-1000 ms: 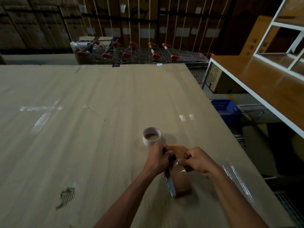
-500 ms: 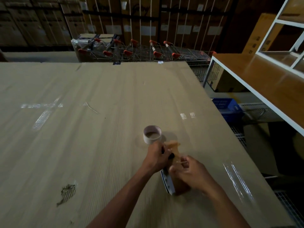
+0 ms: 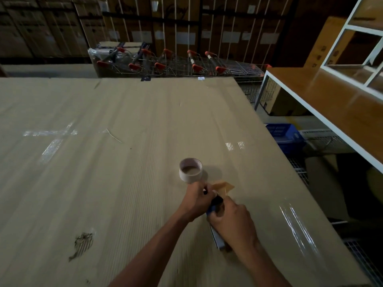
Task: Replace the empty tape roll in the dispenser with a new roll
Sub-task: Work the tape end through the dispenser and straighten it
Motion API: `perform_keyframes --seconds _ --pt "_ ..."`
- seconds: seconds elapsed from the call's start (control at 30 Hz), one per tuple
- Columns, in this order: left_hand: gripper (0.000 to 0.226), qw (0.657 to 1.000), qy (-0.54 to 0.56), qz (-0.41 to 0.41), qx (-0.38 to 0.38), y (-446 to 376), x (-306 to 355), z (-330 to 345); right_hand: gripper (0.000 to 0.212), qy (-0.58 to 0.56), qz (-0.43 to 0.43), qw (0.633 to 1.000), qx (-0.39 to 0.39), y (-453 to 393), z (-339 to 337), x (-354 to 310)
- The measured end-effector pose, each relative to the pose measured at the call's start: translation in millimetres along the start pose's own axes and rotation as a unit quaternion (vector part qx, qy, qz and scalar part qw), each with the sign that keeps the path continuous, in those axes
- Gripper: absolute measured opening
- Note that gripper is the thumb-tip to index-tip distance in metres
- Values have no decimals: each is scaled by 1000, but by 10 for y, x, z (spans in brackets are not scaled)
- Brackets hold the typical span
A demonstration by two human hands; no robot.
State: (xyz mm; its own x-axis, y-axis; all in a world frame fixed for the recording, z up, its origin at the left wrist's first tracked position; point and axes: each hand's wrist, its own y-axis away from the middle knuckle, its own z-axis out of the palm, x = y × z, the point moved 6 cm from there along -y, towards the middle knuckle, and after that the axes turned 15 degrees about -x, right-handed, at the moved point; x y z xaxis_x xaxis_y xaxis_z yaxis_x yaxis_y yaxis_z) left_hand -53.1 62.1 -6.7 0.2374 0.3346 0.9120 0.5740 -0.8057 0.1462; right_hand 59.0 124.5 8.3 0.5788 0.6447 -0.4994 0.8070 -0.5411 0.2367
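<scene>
The head view looks down on a wide work surface covered in cardboard sheet (image 3: 103, 183), and the empty tape core (image 3: 190, 170) standing on it serves as the landmark. The core is a pale ring, upright on its flat edge with its hollow facing up, and nothing touches it.

Just nearer the person than the core, both bare hands meet over the tape dispenser (image 3: 216, 235). The left hand (image 3: 198, 201) is curled tight around the dispenser's dark upper end, its knuckles close below the core. The right hand (image 3: 232, 222) sits beside it, farther from the core and to its right, folded over the dispenser's middle where the brown tape roll (image 3: 220, 210) is seated; only a sliver of the roll shows between the two hands. The right hand's fingers are bent in around that part, but whether they pinch the roll or the frame cannot be told. The dispenser's blue and grey side plate runs out from under the right hand toward the person.

A loose tail of brown tape (image 3: 224, 186) sticks out from the dispenser's head, lying just right of the core and near it, not touching it.

Far beyond the core, past the sheet's far edge, stand nested shopping carts (image 3: 176, 65) with red handles. Well to the core's right is a white-framed wooden shelf (image 3: 331, 104), with a blue crate (image 3: 284, 134) below it
</scene>
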Motion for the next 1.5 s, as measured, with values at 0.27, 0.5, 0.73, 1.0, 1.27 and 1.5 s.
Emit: perform_keyframes --seconds 0.27,0.5,0.73,1.0,1.27,1.5 --pt "22 999 41 -26 -5 -91 -111 3 51 6 7 1000 22 50 -60 -25" --pt "15 1000 -12 -17 -7 -184 -95 -14 79 110 -7 994 5 232 44 -109" --pt "16 999 -11 -18 -29 -212 -57 22 61 125 45 990 -39 108 -71 -89" --pt "26 999 31 -33 -26 -194 -108 -1 61 53 64 993 -79 48 -41 -24" --pt "8 991 126 -32 -24 -146 -305 13 59 28 71 992 -101 -16 9 4" --pt "22 996 84 -1 -42 -47 -149 -40 60 -20 68 978 -196 -60 -18 107"
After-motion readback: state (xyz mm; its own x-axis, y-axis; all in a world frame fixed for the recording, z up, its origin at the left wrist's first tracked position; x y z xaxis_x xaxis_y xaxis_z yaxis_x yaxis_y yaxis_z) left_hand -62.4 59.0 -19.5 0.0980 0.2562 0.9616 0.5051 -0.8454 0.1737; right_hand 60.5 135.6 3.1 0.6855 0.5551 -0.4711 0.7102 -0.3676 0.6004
